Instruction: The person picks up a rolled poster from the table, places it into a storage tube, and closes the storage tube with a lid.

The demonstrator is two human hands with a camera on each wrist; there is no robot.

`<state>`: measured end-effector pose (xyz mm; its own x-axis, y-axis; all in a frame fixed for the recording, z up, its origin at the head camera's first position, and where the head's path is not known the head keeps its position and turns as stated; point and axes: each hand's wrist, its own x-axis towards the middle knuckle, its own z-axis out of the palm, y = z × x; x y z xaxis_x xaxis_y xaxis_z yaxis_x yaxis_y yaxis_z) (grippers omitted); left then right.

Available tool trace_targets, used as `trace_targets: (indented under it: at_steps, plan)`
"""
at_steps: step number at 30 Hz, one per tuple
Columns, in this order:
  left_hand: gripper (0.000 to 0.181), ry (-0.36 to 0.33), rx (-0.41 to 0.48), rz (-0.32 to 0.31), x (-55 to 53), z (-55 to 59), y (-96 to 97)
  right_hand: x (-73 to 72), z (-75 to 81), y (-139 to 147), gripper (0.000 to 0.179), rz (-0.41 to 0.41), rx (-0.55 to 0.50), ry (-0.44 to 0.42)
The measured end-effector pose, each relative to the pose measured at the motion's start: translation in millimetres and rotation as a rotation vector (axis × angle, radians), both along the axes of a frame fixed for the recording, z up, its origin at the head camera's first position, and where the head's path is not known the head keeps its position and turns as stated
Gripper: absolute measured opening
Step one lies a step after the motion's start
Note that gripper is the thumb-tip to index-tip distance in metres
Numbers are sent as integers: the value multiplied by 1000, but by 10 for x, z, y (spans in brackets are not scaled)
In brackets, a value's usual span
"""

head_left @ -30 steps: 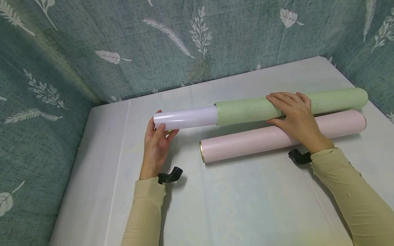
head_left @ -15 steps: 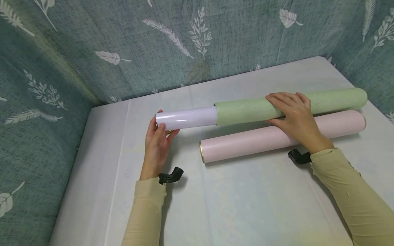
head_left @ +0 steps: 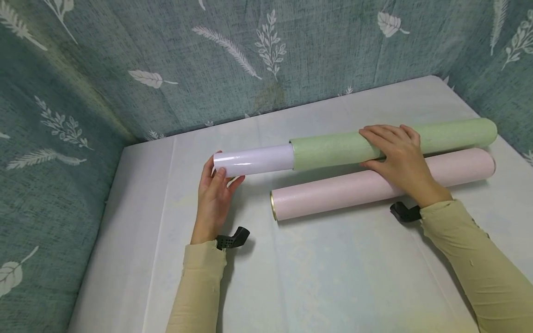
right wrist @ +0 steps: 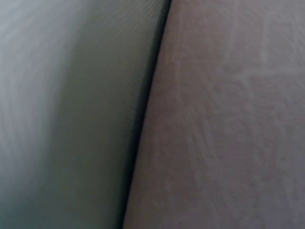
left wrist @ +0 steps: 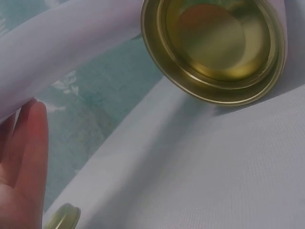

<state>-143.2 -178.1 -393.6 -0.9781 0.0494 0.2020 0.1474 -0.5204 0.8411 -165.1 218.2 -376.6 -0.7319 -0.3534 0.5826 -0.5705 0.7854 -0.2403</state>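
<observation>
My left hand pinches the outer end of a glossy pale-lavender paper roll, thumb in front and fingers behind. The roll's other end is hidden inside a green tube. Across the middle of that tube, my right hand grips it with fingers over the top and thumb on the near side. Below lies a pink tube, partly covered by the right hand and wrist; its recessed gold end faces the left wrist camera. Beside the left fingers, a small gold cap shows at that view's bottom edge.
A white cloth covers the table. Teal leaf-patterned fabric rises behind and at both sides. Black wrist cameras, one at the left wrist and one at the right, jut out over the table.
The left hand has shifted slightly right, and a little less of the paper roll shows outside the green tube. The right hand and both tubes have stayed nearly in place.
</observation>
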Motion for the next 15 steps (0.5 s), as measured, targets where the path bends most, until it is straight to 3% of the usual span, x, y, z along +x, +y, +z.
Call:
trace_targets:
  at_steps: [15]
  plan:
    - [42,-17,-36,-27,4,-24,27,-9,8,-12,76,14,-12,-16]
